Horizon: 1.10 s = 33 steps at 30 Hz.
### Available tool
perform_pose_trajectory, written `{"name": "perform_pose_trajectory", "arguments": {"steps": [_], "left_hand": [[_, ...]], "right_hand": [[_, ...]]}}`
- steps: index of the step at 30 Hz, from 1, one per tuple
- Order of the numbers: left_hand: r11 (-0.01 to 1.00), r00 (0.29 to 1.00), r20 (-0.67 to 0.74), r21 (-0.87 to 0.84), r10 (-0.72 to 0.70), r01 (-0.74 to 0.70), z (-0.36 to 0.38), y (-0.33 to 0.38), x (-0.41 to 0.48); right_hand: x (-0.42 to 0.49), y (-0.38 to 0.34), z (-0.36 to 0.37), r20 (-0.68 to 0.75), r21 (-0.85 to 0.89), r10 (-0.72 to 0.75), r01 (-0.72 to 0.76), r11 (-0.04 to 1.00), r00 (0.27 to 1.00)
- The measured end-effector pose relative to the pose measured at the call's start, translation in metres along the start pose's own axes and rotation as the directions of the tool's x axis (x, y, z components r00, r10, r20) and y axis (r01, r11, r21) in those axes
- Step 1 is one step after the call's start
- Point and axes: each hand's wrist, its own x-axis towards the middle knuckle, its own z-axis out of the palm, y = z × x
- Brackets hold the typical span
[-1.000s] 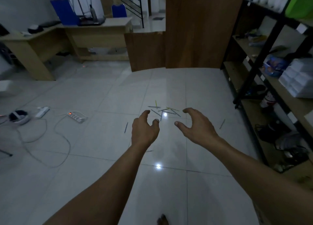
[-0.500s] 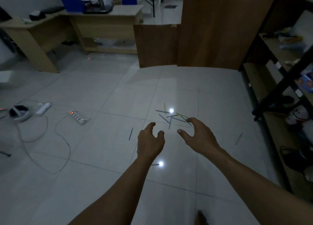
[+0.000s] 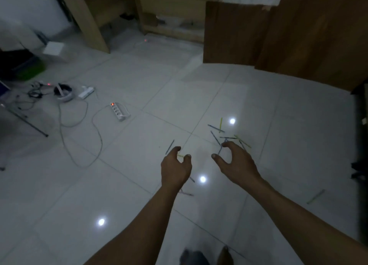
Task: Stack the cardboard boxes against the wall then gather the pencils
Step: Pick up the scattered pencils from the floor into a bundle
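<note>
Several pencils [image 3: 223, 134] lie scattered in a loose pile on the white tiled floor, ahead and slightly right. A single dark pencil [image 3: 169, 146] lies apart to the left, another pencil [image 3: 315, 196] far right, and one pencil [image 3: 186, 193] near my left wrist. My left hand [image 3: 175, 169] hovers over the floor, fingers curled apart, holding nothing. My right hand [image 3: 236, 161] is open with thumb and fingers spread, its fingertips reaching the near edge of the pile. A brown cardboard box [image 3: 231, 33] stands against the wooden wall.
A white power strip [image 3: 120, 111] with a red light and trailing cables lies on the floor at left, beside a round white device [image 3: 63, 92]. Wooden desks [image 3: 95, 15] stand at the back. A dark shelf edge [image 3: 361, 145] runs down the right.
The view has tilted down and moved closer to the pencils. Both hands have come forward and lower; my right hand now reaches the pile's near edge.
</note>
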Motion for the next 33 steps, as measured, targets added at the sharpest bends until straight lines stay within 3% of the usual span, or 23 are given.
{"name": "perform_pose_trajectory", "arguments": {"steps": [13, 22, 33], "left_hand": [[0.958, 0.962, -0.027, -0.098, -0.273, 0.269, 0.049, -0.04, 0.116], [0.922, 0.924, -0.062, -0.122, -0.377, 0.367, 0.094, -0.078, 0.158], [0.807, 0.789, -0.177, -0.182, -0.588, 0.561, 0.16, -0.109, 0.196]], "right_hand": [[0.133, 0.023, 0.071, 0.214, -0.094, 0.006, 0.015, 0.995, 0.977], [0.193, 0.06, 0.115, 0.317, -0.129, 0.038, 0.003, 0.992, 0.948], [0.245, 0.129, 0.165, 0.526, -0.101, 0.037, 0.019, 0.995, 0.85]]}}
